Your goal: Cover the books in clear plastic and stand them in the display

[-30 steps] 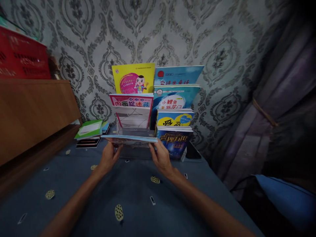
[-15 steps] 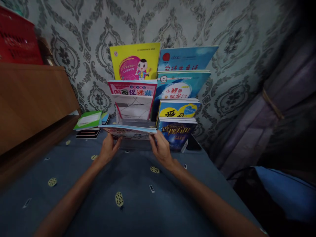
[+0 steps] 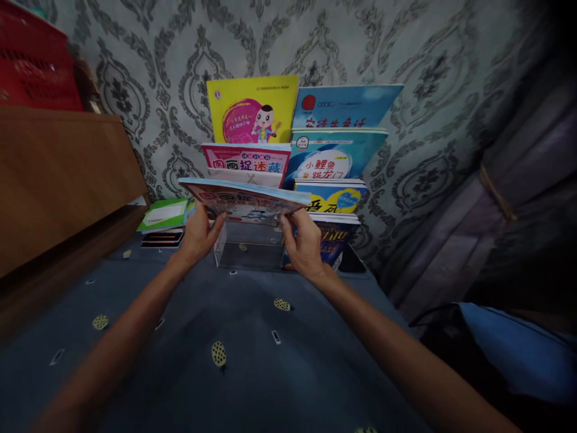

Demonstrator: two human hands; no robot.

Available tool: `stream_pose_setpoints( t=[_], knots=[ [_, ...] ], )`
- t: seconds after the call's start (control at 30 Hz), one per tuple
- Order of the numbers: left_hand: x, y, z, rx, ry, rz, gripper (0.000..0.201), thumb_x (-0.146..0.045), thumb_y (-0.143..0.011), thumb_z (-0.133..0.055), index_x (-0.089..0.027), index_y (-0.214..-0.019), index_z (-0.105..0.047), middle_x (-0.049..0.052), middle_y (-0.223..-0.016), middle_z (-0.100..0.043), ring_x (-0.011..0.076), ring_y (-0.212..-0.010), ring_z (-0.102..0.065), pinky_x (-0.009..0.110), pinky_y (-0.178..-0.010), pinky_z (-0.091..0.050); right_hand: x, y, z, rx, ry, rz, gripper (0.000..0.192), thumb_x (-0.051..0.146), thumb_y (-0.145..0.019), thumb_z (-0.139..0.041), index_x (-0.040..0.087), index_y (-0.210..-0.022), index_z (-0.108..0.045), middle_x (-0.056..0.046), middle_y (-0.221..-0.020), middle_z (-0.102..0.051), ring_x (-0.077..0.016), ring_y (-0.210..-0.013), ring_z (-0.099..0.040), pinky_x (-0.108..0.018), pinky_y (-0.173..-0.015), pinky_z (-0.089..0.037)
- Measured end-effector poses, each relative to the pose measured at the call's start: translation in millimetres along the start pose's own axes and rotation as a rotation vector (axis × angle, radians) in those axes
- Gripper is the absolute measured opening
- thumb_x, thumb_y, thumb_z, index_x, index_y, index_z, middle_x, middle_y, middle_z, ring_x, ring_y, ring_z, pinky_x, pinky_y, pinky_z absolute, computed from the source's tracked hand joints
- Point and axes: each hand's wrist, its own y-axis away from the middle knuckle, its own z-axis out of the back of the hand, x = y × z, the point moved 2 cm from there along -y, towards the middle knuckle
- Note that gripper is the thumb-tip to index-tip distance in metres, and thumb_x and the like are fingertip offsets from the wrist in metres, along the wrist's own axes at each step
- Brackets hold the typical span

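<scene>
A picture book [image 3: 250, 201] with a reddish-brown cover is held up between my two hands, tilted. My left hand [image 3: 198, 234] grips its left lower edge, thumb on the cover side. On the opposite side my right hand [image 3: 305, 240] pinches the lower right edge. Below the book, a clear acrylic stand [image 3: 247, 255] shows its front tier. Behind it stand a pink book [image 3: 246, 157], a pale-covered book [image 3: 252, 177] mostly hidden, and a yellow book [image 3: 252, 108]. Near my right hand is a dark blue book [image 3: 338, 234] in the right-hand column.
More books stand on the right: a yellow-and-blue one [image 3: 331, 197], a teal one [image 3: 338, 153] and a blue one [image 3: 349, 105]. Green-topped booklets [image 3: 164, 215] lie at left beside a wooden cabinet [image 3: 67, 186]. A black phone-like object [image 3: 351, 262] lies right of the stand.
Both hands have lifted the picture book up and away from the stand's front tier, and its cover now shows more. The pale book behind is now mostly covered. The view shifted slightly.
</scene>
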Motion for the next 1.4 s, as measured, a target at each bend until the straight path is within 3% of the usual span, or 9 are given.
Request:
stream_pose_setpoints(
  t=[0.23, 0.43, 0.8, 1.0, 1.4],
  knots=[
    [8, 8, -11.2, 0.048, -0.015, -0.005, 0.045, -0.048, -0.095, -0.053, -0.016, -0.125, -0.043, 0.014, -0.108, -0.068, 0.0258, -0.09, -0.068, 0.04, -0.079, -0.055, -1, 8, 0, 0.059, -0.002, -0.037, 0.012, 0.019, -0.101, -0.046, 0.021, -0.103, -0.057, -0.007, -0.092, -0.066, -0.0212, -0.085, -0.063, -0.033, -0.076, -0.05],
    [11, 15, -16.2, 0.088, 0.013, -0.007, 0.042, -0.048, -0.098, -0.05, -0.018, -0.126, -0.044, 0.012, -0.107, -0.069, 0.0238, -0.089, -0.069, 0.037, -0.079, -0.055, -5, 16, -1, 0.072, 0.004, -0.024, 0.011, 0.017, -0.1, -0.047, 0.023, -0.095, -0.055, -0.005, -0.087, -0.064, -0.0209, -0.081, -0.062, -0.032, -0.073, -0.05],
    [10, -32, 1.2, -0.028, -0.061, -0.036, 0.042, -0.05, -0.094, -0.053, -0.017, -0.118, -0.045, 0.012, -0.102, -0.069, 0.0267, -0.089, -0.069, 0.039, -0.077, -0.055, -7, -32, -6, 0.06, -0.009, 0.027, 0.01, 0.019, -0.1, -0.046, 0.022, -0.099, -0.056, -0.006, -0.09, -0.065, -0.021, -0.083, -0.062, -0.033, -0.075, -0.049],
    [6, -54, 4.0, -0.067, -0.058, -0.076, 0.051, -0.057, -0.095, -0.05, -0.016, -0.126, -0.043, 0.013, -0.103, -0.068, 0.0248, -0.084, -0.068, 0.038, -0.076, -0.055, -11, -56, -4, 0.022, 0.0, 0.056, 0.013, 0.022, -0.099, -0.046, 0.022, -0.105, -0.057, -0.007, -0.095, -0.066, -0.0226, -0.087, -0.062, -0.036, -0.078, -0.05],
    [3, -57, 3.8, -0.053, -0.074, -0.068, 0.059, -0.065, -0.096, -0.046, -0.015, -0.127, -0.041, 0.013, -0.099, -0.068, 0.0244, -0.077, -0.067, 0.038, -0.075, -0.053, -14, -64, -1, 0.03, 0.039, 0.058, 0.011, 0.025, -0.1, -0.045, 0.023, -0.1, -0.056, -0.007, -0.091, -0.065, -0.0223, -0.084, -0.061, -0.036, -0.077, -0.05]
  ],
)
